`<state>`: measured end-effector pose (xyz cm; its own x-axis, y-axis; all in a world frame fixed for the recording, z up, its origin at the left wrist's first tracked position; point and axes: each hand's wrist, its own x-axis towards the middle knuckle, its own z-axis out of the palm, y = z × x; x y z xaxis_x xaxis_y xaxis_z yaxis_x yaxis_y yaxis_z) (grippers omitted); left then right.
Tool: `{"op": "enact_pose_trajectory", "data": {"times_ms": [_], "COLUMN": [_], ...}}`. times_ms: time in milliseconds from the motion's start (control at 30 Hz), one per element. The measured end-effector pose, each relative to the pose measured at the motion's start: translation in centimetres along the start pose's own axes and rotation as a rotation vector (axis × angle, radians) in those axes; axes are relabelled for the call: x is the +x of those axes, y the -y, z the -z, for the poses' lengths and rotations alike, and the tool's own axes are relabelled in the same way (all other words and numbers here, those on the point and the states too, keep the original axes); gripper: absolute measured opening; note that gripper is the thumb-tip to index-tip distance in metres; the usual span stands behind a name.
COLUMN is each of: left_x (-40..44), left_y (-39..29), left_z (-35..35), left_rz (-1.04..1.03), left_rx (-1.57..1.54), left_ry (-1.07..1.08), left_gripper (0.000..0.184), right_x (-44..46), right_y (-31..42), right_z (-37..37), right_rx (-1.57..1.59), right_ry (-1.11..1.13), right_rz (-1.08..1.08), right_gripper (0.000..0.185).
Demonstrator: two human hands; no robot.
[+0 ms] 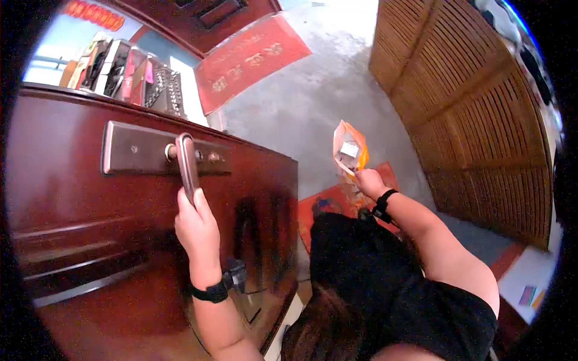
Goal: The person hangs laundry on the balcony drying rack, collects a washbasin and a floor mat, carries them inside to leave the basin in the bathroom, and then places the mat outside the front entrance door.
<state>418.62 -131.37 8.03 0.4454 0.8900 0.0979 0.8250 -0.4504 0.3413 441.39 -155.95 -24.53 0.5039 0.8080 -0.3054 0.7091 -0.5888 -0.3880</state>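
Observation:
My left hand (pixel 197 225) is closed around the lower end of a bronze-coloured door handle (pixel 187 159). The handle sits on a long metal plate (pixel 135 148) fixed to a glossy dark red door (pixel 72 204). In my right hand (pixel 369 182) is the edge of an orange and white bag (pixel 363 157), held out over the floor. The bag's top gapes, and a small white item (pixel 348 149) shows inside; what it is I cannot make out. A black band is on each wrist.
A slatted brown bamboo screen (pixel 463 114) stands along the right. Red mats lie on the grey concrete floor (pixel 289 102), one far (pixel 256 60) and one near my feet (pixel 337 201). Behind the door are stacked items (pixel 120 72) and another dark red door (pixel 205 24).

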Motion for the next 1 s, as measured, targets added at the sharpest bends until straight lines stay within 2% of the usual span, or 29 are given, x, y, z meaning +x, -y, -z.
{"op": "enact_pose_trajectory", "data": {"times_ms": [233,300,367,500,567,700,767,800,833,900,967,1000], "left_x": [0.9,1.4,1.3,2.9,3.5,4.7,4.5,3.5,2.6,4.0,5.5,4.0], "left_y": [1.4,3.2,4.8,6.5,7.5,10.2,10.0,10.7,12.5,11.7,11.3,11.6], "left_z": [-2.1,-2.8,-1.9,-1.6,-1.0,-0.5,-0.2,-0.4,-0.9,0.5,0.5,0.0], "left_rz": [0.069,0.010,0.045,0.138,0.200,0.259,0.493,0.531,0.315,0.251,0.270,0.388], "left_rx": [0.031,0.078,0.072,0.028,-0.042,-0.001,-0.196,-0.109,0.040,0.013,0.045,-0.025], "left_ry": [-0.065,-0.152,-0.146,-0.155,-0.112,-0.156,-0.125,-0.158,-0.184,-0.122,-0.127,-0.224], "left_gripper": [0.029,0.027,0.026,0.024,0.024,0.023,0.022,0.024,0.031,0.037,0.042,0.043], "right_x": [13.0,17.0,19.5,27.7,31.3,39.9,43.6,45.3,47.8,52.7,56.9,58.6], "right_y": [-0.9,0.7,3.5,7.5,10.4,15.3,18.1,19.6,21.0,23.8,26.9,28.8], "right_z": [1.0,0.9,0.4,-0.1,-0.1,-1.9,-2.1,-2.5,-3.1,-5.6,-7.4,-7.5], "right_rx": [-0.117,-0.155,-0.181,-0.198,-0.328,-0.338,-0.344,-0.336,-0.339,-0.346,-0.349,-0.344], "right_ry": [-0.019,0.003,-0.053,0.033,0.109,0.116,0.141,0.156,0.165,0.178,0.198,0.208], "right_rz": [0.187,0.234,0.276,0.352,0.296,0.260,0.318,0.337,0.367,0.377,0.441,0.431], "right_gripper": [0.016,0.015,0.013,0.013,0.011,0.012,0.013,0.013,0.013,0.014,0.015,0.016]}}
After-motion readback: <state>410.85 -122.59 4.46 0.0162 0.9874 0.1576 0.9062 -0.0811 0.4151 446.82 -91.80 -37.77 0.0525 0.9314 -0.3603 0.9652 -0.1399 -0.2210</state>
